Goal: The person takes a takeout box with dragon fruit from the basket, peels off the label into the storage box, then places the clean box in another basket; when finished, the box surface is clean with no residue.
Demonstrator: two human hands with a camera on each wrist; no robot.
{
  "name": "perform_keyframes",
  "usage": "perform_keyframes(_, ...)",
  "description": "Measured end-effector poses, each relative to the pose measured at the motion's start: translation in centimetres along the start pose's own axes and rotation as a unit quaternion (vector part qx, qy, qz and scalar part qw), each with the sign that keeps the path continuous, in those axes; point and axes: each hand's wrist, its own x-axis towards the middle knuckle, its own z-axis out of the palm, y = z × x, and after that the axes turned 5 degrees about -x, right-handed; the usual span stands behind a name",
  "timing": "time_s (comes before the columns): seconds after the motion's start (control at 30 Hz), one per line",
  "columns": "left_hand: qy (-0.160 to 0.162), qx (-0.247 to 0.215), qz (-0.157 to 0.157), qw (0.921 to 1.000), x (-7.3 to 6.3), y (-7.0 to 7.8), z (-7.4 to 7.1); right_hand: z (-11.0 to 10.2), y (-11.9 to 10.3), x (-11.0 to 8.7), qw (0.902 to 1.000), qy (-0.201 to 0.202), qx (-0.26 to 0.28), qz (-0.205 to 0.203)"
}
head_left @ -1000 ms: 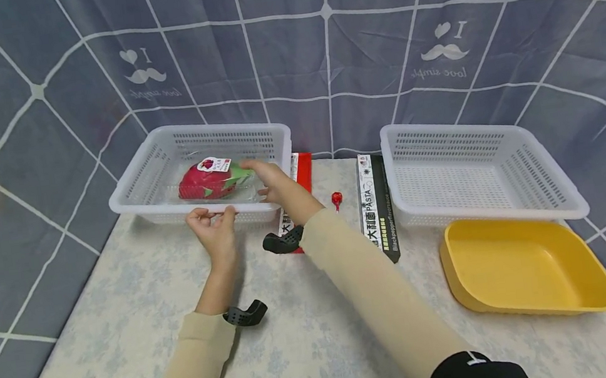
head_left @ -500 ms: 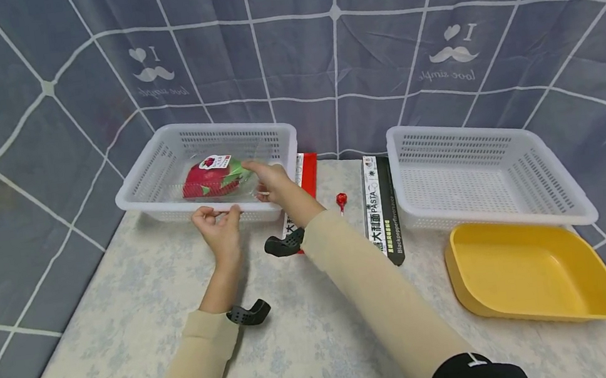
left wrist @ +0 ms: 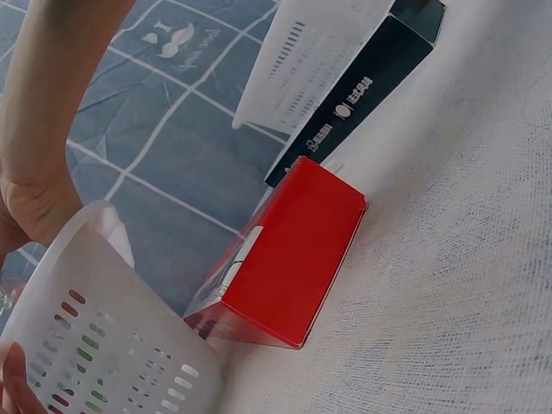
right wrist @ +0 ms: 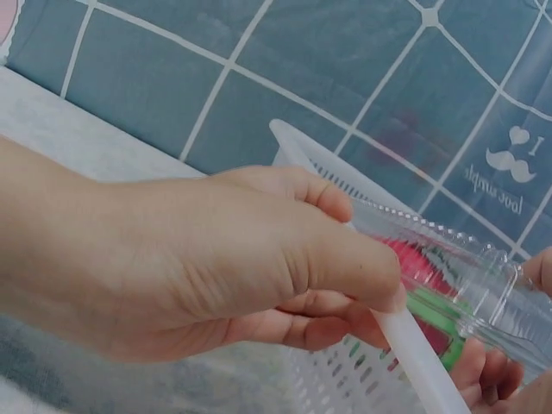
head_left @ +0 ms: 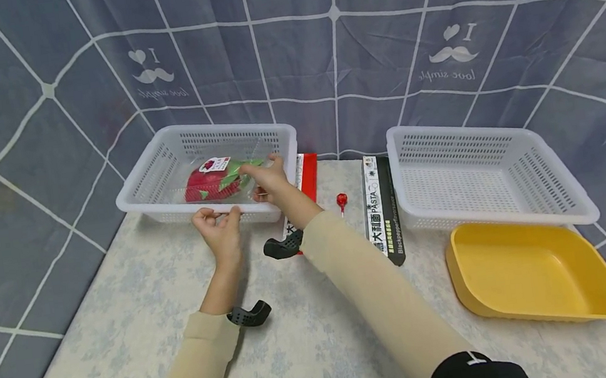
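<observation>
A white perforated basket [head_left: 156, 176] stands at the back left of the table. Inside it lies a clear plastic clamshell box [right wrist: 509, 297] with a red dragon fruit [head_left: 206, 187] and a label on its lid. My left hand [head_left: 220, 235] pinches the basket's front rim between thumb and fingers, as the right wrist view shows up close. Over the right end of the basket, my right hand [head_left: 275, 185] holds the end of the clamshell. Its thumb lies on the green side of the package, the index finger reaches past the far edge, and other fingers curl at the near edge.
Beside the left basket lies a red box [head_left: 309, 174], with a red lollipop [head_left: 341, 199] to its right. A black pasta box [head_left: 393, 228] touches the second white basket [head_left: 450, 186]. In front of that sits a yellow bin [head_left: 535, 274]. A grid-patterned curtain [head_left: 298, 57] hangs behind.
My right index finger has lifted and spread away from the thumb toward the far side of the box. The clamshell has shifted slightly; my left hand stays on the rim.
</observation>
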Motion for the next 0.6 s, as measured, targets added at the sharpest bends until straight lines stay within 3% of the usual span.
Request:
perform_keyframes(0.2,0.001,0.001,-0.003,1.0000,-0.10,0.11,0.00,0.35,0.09,-0.05,0.9996,0.025,0.002,-0.014)
perform_keyframes(0.6,-0.002,-0.014,0.000,0.9999,-0.12,0.13,-0.02,-0.15,-0.11,0.40,0.9990,0.023,0.012,-0.038)
